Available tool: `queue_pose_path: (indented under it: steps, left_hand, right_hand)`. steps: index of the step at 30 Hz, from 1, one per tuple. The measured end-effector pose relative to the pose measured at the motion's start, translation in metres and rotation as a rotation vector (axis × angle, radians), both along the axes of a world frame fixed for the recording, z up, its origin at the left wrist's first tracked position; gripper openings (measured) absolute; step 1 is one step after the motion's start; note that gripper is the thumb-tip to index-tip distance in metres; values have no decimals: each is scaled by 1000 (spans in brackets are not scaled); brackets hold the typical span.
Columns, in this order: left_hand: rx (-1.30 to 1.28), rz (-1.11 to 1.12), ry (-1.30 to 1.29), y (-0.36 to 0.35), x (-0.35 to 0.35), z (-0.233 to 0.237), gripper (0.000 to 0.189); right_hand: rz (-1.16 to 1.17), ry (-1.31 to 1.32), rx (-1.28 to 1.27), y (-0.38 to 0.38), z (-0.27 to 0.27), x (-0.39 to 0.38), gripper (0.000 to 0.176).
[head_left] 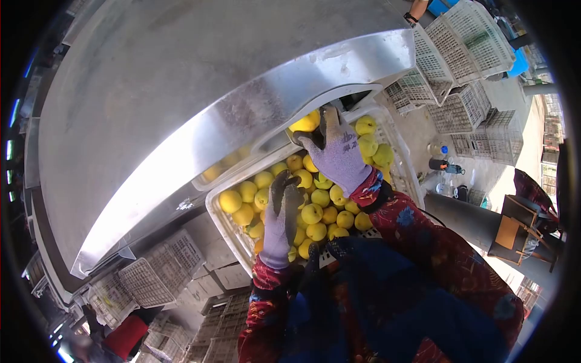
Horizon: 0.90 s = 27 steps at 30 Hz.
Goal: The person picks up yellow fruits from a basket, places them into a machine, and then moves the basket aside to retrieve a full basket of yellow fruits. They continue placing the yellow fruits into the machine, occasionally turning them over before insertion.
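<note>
A white plastic crate (237,253) full of yellow apples (312,213) stands against the metal table's side. My right hand (340,154), in a light purple glove with dark fingertips, grips a yellow apple (305,123) between thumb and fingers at the crate's far edge, close below the table rim. My left hand (280,221), gloved the same way, lies over the apples at the crate's left part. Its fingers are stretched out with the thumb apart, and no apple shows in its grasp. The apples under both hands are partly hidden.
A large metal table (181,78) with a shiny curved rim fills the upper left. Stacked white crates (463,45) stand at upper right, more crates (160,272) at lower left. Bottles (445,164) stand on the floor. Another person's wrist (415,12) shows at top; a person in red (126,336), lower left.
</note>
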<state>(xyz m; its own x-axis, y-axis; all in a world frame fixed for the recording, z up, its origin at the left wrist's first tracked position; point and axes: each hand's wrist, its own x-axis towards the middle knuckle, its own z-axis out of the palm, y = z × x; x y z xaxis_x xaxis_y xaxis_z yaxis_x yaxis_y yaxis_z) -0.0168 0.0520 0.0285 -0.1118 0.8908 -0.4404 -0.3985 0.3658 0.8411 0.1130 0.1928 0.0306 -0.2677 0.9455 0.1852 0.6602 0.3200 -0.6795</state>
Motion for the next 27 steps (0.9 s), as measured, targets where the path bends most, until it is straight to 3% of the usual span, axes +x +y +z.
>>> queue_pose_path:
  steps: [2, 3, 5, 6, 9, 10, 13, 14, 16, 18, 20, 23, 24, 27]
  left_hand:
    - [37, -239, 382, -24, -1, -62, 51]
    - [54, -362, 570, -33, 0, -82, 54]
    - [-21, -678, 875, -32, 16, -84, 63]
    - [-58, -839, 1023, -34, 28, -85, 68]
    - [-17, -1083, 1343, -48, 59, -123, 75]
    - [1, -1055, 1339, -50, 63, -136, 70]
    - [-1, -1044, 1339, -31, 55, -144, 73]
    - [-11, -1136, 1309, -21, 50, -128, 79]
    - [37, -1100, 1301, -20, 43, -112, 79]
    - [-23, -956, 1099, -23, 29, -110, 75]
    - [-180, -689, 696, -31, 8, -113, 66]
    - [-257, -74, -120, -44, -3, -90, 50]
    - [-249, -16, -122, -45, -5, -83, 42]
    - [-135, 28, -219, -44, -4, -53, 46]
  right_hand:
    - [-18, -142, 175, 18, -11, -14, 69]
    - [10, -89, 198, 24, -9, -13, 67]
    - [59, 9, 247, 31, 12, -6, 63]
    - [31, 135, 187, 31, 28, -2, 53]
    - [-53, 587, -78, 5, 26, 24, 44]
    - [14, 460, 79, -4, 25, 35, 38]
    - [216, -241, -260, -45, -36, 89, 36]
    - [354, -467, -396, -56, -63, 99, 37]
    - [544, -719, -291, -80, -105, 99, 42]
    - [698, -885, -275, -85, -117, 97, 47]
    - [821, -974, -357, -74, -118, 92, 54]
    - [745, -782, -598, -53, -96, 95, 67]
    - [654, -667, -662, -55, -89, 97, 77]
    - [542, -78, -637, -62, -43, 100, 74]
